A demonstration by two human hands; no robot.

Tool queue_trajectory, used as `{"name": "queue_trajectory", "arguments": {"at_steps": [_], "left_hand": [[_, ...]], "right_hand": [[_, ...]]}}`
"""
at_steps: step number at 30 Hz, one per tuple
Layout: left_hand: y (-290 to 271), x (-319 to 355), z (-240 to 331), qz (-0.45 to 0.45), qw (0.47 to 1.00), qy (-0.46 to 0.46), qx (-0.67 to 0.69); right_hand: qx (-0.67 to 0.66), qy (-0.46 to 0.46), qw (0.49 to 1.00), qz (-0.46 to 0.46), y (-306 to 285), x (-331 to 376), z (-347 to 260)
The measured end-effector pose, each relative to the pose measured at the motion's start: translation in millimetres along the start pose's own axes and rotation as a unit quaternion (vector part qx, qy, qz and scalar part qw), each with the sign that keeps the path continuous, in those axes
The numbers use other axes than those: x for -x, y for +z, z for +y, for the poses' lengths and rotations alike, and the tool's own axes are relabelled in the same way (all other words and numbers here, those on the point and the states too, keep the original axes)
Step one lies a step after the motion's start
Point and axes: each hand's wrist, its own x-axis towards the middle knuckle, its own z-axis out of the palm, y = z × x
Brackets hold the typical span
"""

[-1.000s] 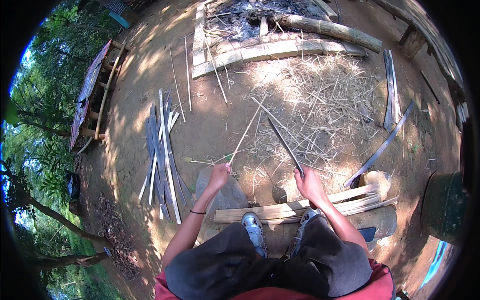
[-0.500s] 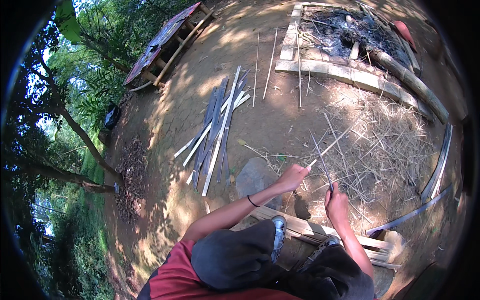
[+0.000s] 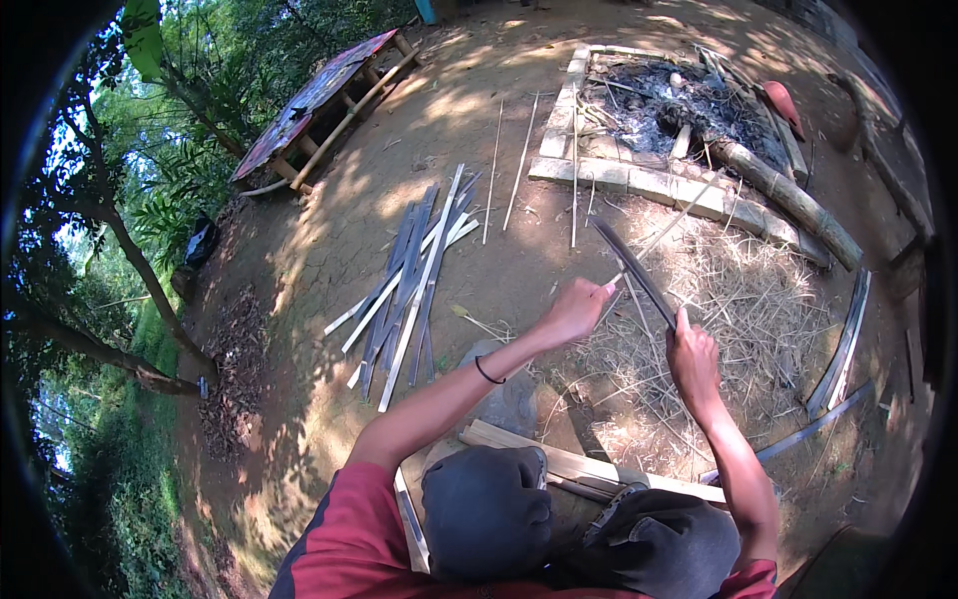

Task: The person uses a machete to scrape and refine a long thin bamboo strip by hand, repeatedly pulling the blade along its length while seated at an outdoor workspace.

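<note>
My left hand (image 3: 579, 311) is closed around one end of a thin, pale bamboo strip (image 3: 667, 232), which slants away to the far right toward the fire pit. In my right hand (image 3: 694, 361) is the handle of a long knife (image 3: 639, 275). Its dark blade points forward and to the left, crossing the strip just beyond my left fingers. Whether the edge touches the strip I cannot tell. Below both hands, a heap of pale, curly shavings (image 3: 733, 324) covers the ground.
Dark and pale split bamboo strips (image 3: 407, 270) lie piled at left. Several thin sticks (image 3: 519, 165) lie ahead. A brick-edged fire pit (image 3: 639, 178) with ash and a log (image 3: 783, 195) is at far right. A flat stone (image 3: 504, 404) and bamboo slats (image 3: 569, 464) lie near my knees.
Both hands have moved forward and up, still holding the strip and the knife. The blade now leans further left and shows its broad side. My head view has shifted a little.
</note>
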Motion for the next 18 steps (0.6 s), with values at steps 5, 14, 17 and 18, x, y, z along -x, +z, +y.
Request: {"name": "queue_trajectory", "arguments": {"at_steps": [5,14,17,18], "left_hand": [[-27.6,-10.8,45.5,0.075,0.996,0.048,0.022],[-74.5,22.6,121.6,-0.057,0.956,-0.085,0.275],[-75.5,24.2,110.6,-0.099,0.932,-0.109,0.332],[-74.0,26.7,105.0,-0.107,0.925,-0.117,0.345]], "right_hand": [[0.089,-0.022,0.994,0.060,-51.2,-46.0,0.5],[-0.136,-0.011,0.988,0.078,-155.8,-60.7,-37.7],[-0.258,0.094,0.957,-0.097,-197.7,-60.9,-48.8],[-0.259,0.106,0.954,-0.109,-194.3,-59.6,-45.8]]}}
